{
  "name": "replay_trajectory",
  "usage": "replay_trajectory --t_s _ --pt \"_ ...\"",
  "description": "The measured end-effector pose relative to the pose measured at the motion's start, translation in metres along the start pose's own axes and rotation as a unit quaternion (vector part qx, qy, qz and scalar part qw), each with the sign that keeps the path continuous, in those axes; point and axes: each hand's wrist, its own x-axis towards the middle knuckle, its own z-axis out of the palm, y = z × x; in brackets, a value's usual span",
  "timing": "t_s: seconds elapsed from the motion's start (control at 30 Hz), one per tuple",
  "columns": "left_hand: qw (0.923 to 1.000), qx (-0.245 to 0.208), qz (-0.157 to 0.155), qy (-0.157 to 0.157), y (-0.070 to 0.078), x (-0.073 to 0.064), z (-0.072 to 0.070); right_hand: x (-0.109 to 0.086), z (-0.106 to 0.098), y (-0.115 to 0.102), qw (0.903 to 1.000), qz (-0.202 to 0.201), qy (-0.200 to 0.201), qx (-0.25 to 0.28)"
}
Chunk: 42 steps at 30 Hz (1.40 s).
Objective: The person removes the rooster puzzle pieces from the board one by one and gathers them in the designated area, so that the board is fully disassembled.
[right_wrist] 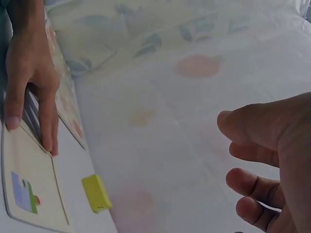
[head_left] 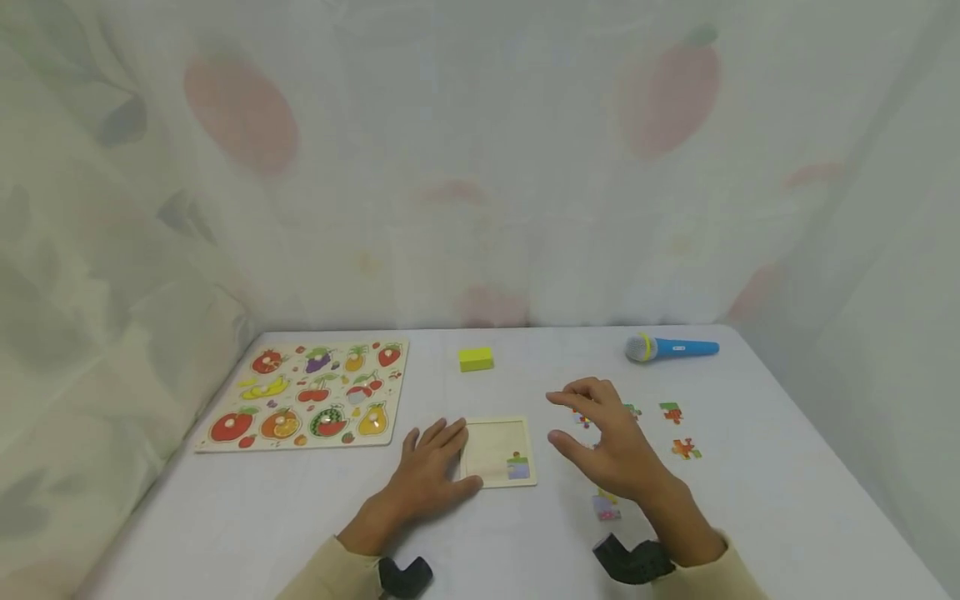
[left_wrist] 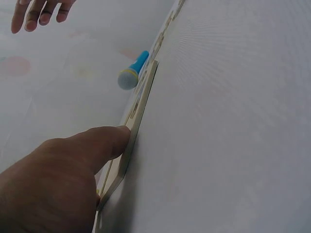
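A square wooden puzzle tray (head_left: 487, 442) lies in front of me, with one puzzle piece (head_left: 517, 467) in its lower right corner. My left hand (head_left: 431, 475) rests along the tray's left side, fingers extended; in the left wrist view its thumb (left_wrist: 107, 143) touches the tray's edge. To the right of the tray my right hand (head_left: 611, 442) is raised, thumb and fingers apart and nothing between them. Loose jigsaw pieces lie under and around it: a purple one (head_left: 606, 507) nearer me, an orange one (head_left: 684, 449) and a green-red one (head_left: 671, 412) farther right. The right hand partly hides others.
A fruit puzzle board (head_left: 300, 396) lies at the left of the white table. Toward the back are a yellow block (head_left: 476, 359) and a blue toy microphone (head_left: 675, 348). Patterned cloth (head_left: 480, 167) hangs behind and at both sides.
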Motion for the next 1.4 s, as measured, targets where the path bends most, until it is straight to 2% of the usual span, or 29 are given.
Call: replay_trajectory --t_s 0.23,0.53,0.83,1.27,1.4 --pt "1.0 -0.007 0.002 0.002 0.001 0.0 0.0 0.002 0.031 0.008 0.9989 0.04 -0.024 0.006" --pt "1.0 0.002 0.002 0.001 0.002 0.0 -0.002 -0.009 0.065 0.03 0.9944 0.065 -0.078 0.029" --pt "1.0 0.006 0.005 0.003 0.001 0.001 0.0 -0.016 0.075 0.04 0.9867 0.11 -0.119 0.007" --pt "0.9999 0.007 0.008 0.007 0.001 0.0 -0.001 -0.022 0.087 0.05 0.9735 0.141 -0.17 -0.06" --pt "0.9999 0.005 0.009 0.01 0.002 0.0 -0.001 -0.023 0.088 0.05 0.9712 0.135 -0.179 -0.08"
